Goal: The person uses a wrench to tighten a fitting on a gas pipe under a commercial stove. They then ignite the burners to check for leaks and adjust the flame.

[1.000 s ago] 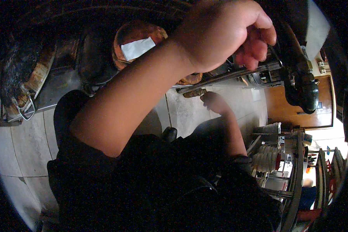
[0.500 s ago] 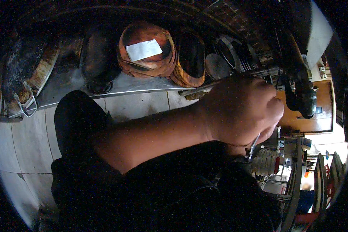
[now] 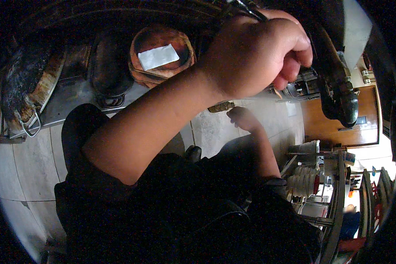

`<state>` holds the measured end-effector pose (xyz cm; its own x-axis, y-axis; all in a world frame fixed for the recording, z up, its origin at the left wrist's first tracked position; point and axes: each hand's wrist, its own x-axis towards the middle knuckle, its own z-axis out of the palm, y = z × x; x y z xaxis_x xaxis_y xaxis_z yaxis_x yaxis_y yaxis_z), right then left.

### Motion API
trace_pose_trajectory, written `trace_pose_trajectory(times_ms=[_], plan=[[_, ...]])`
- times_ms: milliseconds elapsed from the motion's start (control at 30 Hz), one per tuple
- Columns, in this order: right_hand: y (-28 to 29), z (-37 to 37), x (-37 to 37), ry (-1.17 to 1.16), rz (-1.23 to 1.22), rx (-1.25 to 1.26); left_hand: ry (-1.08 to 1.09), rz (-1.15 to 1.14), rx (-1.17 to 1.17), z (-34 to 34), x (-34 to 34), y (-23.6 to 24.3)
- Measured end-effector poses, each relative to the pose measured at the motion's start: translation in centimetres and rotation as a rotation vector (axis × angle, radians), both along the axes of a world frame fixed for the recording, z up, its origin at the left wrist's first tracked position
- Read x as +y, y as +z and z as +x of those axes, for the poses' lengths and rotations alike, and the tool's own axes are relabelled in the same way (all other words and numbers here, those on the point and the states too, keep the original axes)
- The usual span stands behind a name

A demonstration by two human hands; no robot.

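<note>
Raised at the upper middle, my left hand [image 3: 262,53] is closed on a dark, shiny metal tool [image 3: 246,9] whose full shape I cannot make out; its forearm crosses the view. My right hand [image 3: 244,119] is lower and farther right, fingers curled just beside a brownish cylindrical fitting [image 3: 220,107]; whether anything is inside the fingers is hidden. A round reddish-brown vessel [image 3: 163,42] with a white rectangular sheet [image 3: 158,56] on it stands left of my left hand.
A metal shelf [image 3: 50,113] bears a blackened pan [image 3: 24,79] and a dark oval vessel [image 3: 110,61]. Thick piping [image 3: 348,105] hangs at right, before a wooden door [image 3: 317,123]. Racks with stacked dishes [image 3: 301,180] stand lower right, above tiled floor [image 3: 31,167].
Since half a second ago, my left hand has risen from the right middle to the top, the metal tool now above it, uncovering my right hand, which sits about where it was a second ago.
</note>
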<state>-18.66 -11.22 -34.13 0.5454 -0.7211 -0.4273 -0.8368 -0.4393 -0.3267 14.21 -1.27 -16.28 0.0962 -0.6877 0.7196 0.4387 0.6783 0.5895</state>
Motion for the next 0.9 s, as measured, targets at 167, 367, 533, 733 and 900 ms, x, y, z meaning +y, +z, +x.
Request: trace_pose_trajectory(times_ms=[167, 367, 533, 733, 900], plan=[[0.4, 1.2, 0.3, -0.151, 0.077, -0.062, -0.420, 0.208, 0.113, 1.3, 0.3, 0.9], [2.6, 3.3, 1.5, -0.116, -0.009, 0.168, 0.165, -0.218, 0.105, -1.4, 0.0, 1.1], [1.7, 5.0, -0.1, -0.030, -0.060, 0.117, 0.296, -0.249, 0.156, -4.1, 1.6, 0.1], [2.2, 3.9, 1.4, -0.053, -0.071, 0.124, 0.382, -0.372, 0.001, -4.4, 2.2, -0.3], [2.1, 5.2, 1.0, -0.020, -0.087, 0.088, 0.379, -0.411, 0.049, -3.9, 1.0, -1.3]])
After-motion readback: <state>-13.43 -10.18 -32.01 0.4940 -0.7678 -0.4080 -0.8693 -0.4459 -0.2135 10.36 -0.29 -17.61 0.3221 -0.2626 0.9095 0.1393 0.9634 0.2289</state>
